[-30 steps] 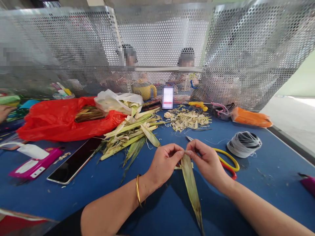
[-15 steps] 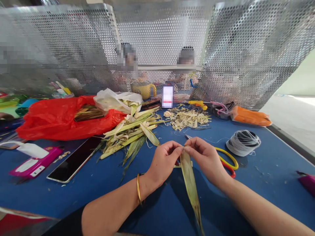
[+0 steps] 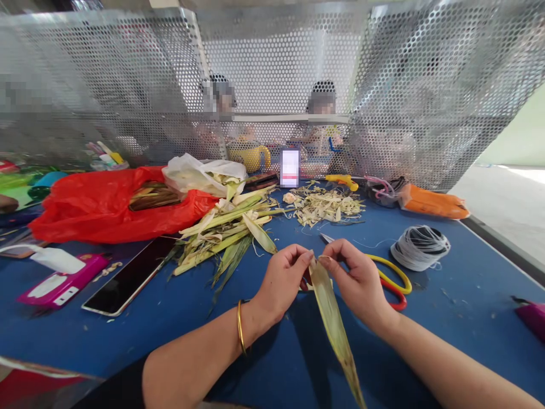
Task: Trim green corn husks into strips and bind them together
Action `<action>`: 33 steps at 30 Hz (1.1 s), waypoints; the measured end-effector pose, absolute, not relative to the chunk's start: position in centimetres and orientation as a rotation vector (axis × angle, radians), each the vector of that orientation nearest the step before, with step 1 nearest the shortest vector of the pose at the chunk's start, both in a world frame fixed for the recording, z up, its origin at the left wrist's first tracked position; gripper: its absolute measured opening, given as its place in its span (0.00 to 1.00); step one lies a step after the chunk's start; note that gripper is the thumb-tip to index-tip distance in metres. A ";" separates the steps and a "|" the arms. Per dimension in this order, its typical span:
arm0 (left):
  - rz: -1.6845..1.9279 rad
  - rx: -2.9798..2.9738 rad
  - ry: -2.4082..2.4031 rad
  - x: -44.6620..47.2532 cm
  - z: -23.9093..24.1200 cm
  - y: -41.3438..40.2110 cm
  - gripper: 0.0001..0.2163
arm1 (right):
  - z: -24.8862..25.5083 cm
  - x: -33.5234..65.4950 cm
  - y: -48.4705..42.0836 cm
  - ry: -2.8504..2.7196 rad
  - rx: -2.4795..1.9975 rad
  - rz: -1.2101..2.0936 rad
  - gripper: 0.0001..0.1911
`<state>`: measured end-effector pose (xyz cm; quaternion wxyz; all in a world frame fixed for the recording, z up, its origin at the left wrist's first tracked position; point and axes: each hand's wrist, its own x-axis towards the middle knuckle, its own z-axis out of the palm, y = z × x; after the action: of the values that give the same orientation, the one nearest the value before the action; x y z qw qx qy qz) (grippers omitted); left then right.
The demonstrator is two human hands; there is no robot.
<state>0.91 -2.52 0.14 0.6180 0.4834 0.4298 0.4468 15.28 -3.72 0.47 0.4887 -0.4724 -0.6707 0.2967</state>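
One husk strip (image 3: 334,318) slants down to the left of the scissors (image 3: 400,268), its lower end on the near side of their handles. The left hand (image 3: 279,281), left of the scissors, pinches its upper end between thumb and fingers. The right hand (image 3: 355,278) partly covers the scissors, thumb and finger close together beside that end; whether they grip it, I cannot tell. A thread spool (image 3: 415,253) sits right of the scissors, a husk pile (image 3: 225,227) to their left, shredded scraps (image 3: 330,207) beyond their tip.

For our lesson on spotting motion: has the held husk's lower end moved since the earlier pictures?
Yes; the husk has swung its lower end rightward, judged against the spool.
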 end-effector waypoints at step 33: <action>1.042 1.112 1.022 0.5 -0.3 -1.9 0.09 | -0.2 14.8 -3.4 -1.487 -1.283 1.060 0.15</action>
<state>0.54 -1.91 -0.34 0.6078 0.4813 0.4423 0.4508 14.82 -3.37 -0.17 0.4395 -0.5166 -0.5984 0.4265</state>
